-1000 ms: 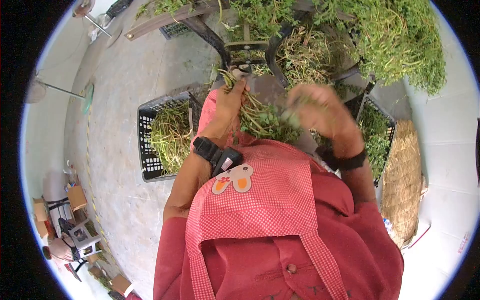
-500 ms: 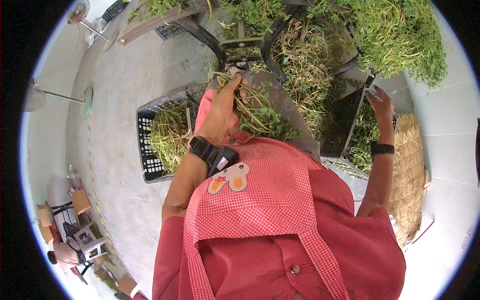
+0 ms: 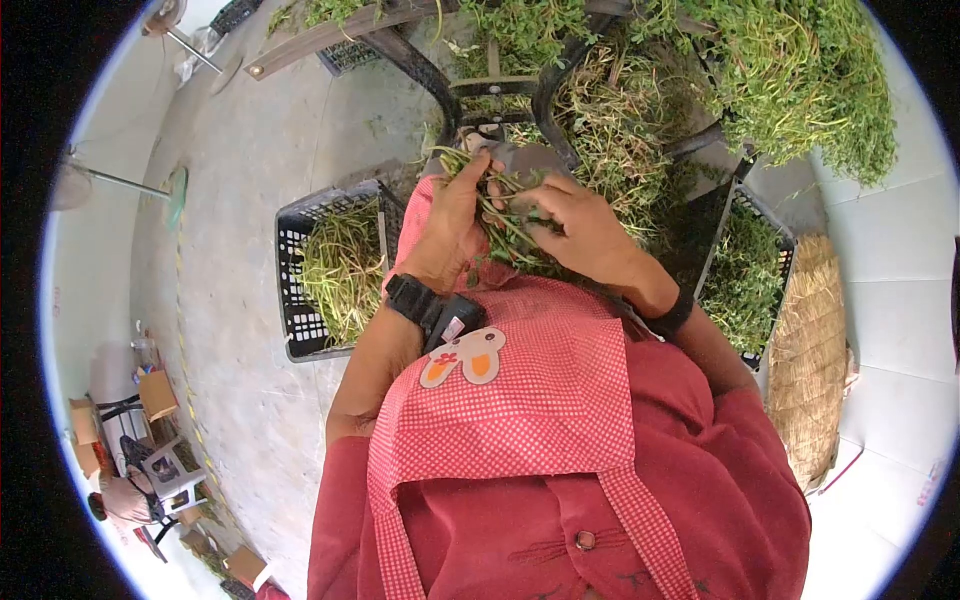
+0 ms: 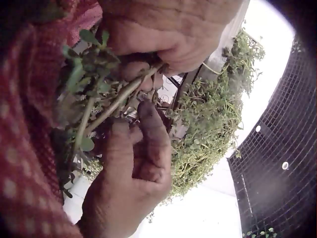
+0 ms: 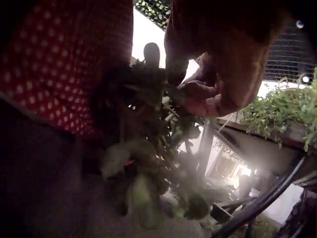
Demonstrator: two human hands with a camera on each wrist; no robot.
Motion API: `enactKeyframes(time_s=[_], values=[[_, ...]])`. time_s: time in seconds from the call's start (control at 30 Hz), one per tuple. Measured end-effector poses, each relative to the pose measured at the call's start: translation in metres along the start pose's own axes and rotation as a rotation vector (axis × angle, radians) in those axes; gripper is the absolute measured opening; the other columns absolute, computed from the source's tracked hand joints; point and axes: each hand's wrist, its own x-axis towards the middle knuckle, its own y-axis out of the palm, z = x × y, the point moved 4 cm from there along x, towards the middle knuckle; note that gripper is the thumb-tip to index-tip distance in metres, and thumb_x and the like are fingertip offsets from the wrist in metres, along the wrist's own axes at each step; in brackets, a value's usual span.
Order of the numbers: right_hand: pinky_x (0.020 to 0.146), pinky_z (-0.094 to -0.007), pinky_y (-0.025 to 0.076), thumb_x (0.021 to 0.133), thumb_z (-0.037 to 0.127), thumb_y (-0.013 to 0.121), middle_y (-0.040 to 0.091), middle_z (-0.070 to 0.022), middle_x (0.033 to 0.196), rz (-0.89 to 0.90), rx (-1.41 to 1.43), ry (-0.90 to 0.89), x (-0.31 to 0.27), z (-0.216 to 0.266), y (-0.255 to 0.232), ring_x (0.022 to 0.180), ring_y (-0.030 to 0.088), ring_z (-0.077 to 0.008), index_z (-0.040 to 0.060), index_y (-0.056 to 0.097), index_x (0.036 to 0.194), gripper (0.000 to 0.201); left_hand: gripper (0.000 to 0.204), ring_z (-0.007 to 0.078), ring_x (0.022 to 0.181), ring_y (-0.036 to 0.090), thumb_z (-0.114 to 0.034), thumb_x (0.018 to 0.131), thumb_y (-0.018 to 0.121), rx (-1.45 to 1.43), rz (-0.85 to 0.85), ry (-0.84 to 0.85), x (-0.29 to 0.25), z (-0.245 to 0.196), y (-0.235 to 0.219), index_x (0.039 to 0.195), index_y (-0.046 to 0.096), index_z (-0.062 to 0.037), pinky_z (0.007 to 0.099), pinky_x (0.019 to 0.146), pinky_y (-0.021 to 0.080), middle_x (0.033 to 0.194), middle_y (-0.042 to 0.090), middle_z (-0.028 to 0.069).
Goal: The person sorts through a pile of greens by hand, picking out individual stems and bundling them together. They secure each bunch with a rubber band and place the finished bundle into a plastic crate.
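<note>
My left hand (image 3: pixel 450 215) grips a bunch of leafy green stems (image 3: pixel 505 240) over the lap, the cut-looking stem ends poking out past the thumb. The greens look like purslane, with small rounded leaves. Close beside it, my right hand (image 3: pixel 590 232) has its thumb and fingers bent in at the leafy part. In the left wrist view, a thick stem (image 4: pixel 116 104) runs from the left hand's fingers, and the right hand (image 4: pixel 131 173) brings thumb and fingertips together by it. Dark leaves (image 5: pixel 143 163) hang below the right hand (image 5: pixel 218 74) in the right wrist view.
A black crate (image 3: pixel 290 285) of stems stands at left, another crate (image 3: pixel 795 260) of leafy greens at right. Ahead, a raised table edge (image 3: pixel 340 38) carries heaped greens (image 3: pixel 800 90). A pile of stems (image 3: pixel 620 130) lies beneath. A straw-coloured woven bundle (image 3: pixel 808 360) stands far right.
My right hand went from the bunch out to the right crate, then came back to the bunch with its fingers bent. The left hand keeps its hold over the lap.
</note>
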Motion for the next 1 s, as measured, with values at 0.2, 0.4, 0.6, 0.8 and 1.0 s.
enactKeyframes(time_s=[0.2, 0.4, 0.6, 0.8, 1.0], values=[[0.069, -0.0419, 0.049, 0.073, 0.013, 0.062, 0.053, -0.0121, 0.097, -0.041, -0.017, 0.001, -0.006, 0.013, -0.007, 0.086, 0.056, -0.0345, 0.0176, 0.042, 0.123, 0.053, 0.015, 0.0101, 0.047, 0.046, -0.023, 0.086, 0.06, -0.075, 0.013, 0.003, 0.008, 0.005, 0.001, 0.079, 0.059, -0.0094, 0.0238, 0.041, 0.039, 0.058, 0.05, -0.0012], [0.065, -0.0405, 0.049, 0.074, 0.015, 0.061, 0.051, -0.0105, 0.092, -0.093, -0.128, -0.014, 0.0, 0.008, 0.002, 0.082, 0.057, -0.0309, 0.0108, 0.051, 0.111, 0.038, 0.015, 0.0095, 0.045, 0.044, -0.022, 0.086, 0.059, -0.043, -0.019, 0.047, 0.002, 0.003, 0.005, 0.079, 0.059, -0.0088, 0.0225, 0.041, 0.038, 0.058, 0.051, -0.0011], [0.06, -0.0389, 0.05, 0.076, 0.017, 0.058, 0.051, -0.0098, 0.082, -0.071, -0.27, -0.133, 0.003, 0.006, 0.008, 0.075, 0.058, -0.0276, 0.0062, 0.059, 0.086, 0.014, 0.02, 0.0088, 0.045, 0.042, -0.025, 0.087, 0.059, 0.043, 0.009, 0.148, 0.006, 0.005, 0.002, 0.078, 0.059, -0.0074, 0.0238, 0.04, 0.034, 0.059, 0.051, -0.0005], [0.062, -0.038, 0.049, 0.076, 0.016, 0.054, 0.052, -0.0094, 0.08, 0.153, -0.123, -0.348, -0.007, 0.046, 0.005, 0.075, 0.058, -0.0276, 0.0076, 0.059, 0.079, 0.011, 0.029, 0.0097, 0.044, 0.041, -0.03, 0.089, 0.056, 0.352, -0.121, 0.431, 0.002, -0.002, 0.007, 0.073, 0.056, -0.006, 0.0252, 0.04, 0.034, 0.055, 0.047, 0.0007], [0.054, -0.0291, 0.049, 0.086, 0.017, 0.052, 0.055, -0.0065, 0.079, 0.062, 0.699, -0.152, -0.011, 0.026, -0.006, 0.07, 0.058, -0.0212, 0.0059, 0.058, 0.093, 0.014, 0.027, 0.0116, 0.045, 0.04, -0.032, 0.088, 0.058, 0.138, -0.084, 0.271, 0.006, -0.005, -0.008, 0.078, 0.057, -0.0069, 0.0254, 0.043, 0.035, 0.054, 0.046, -0.0002]])
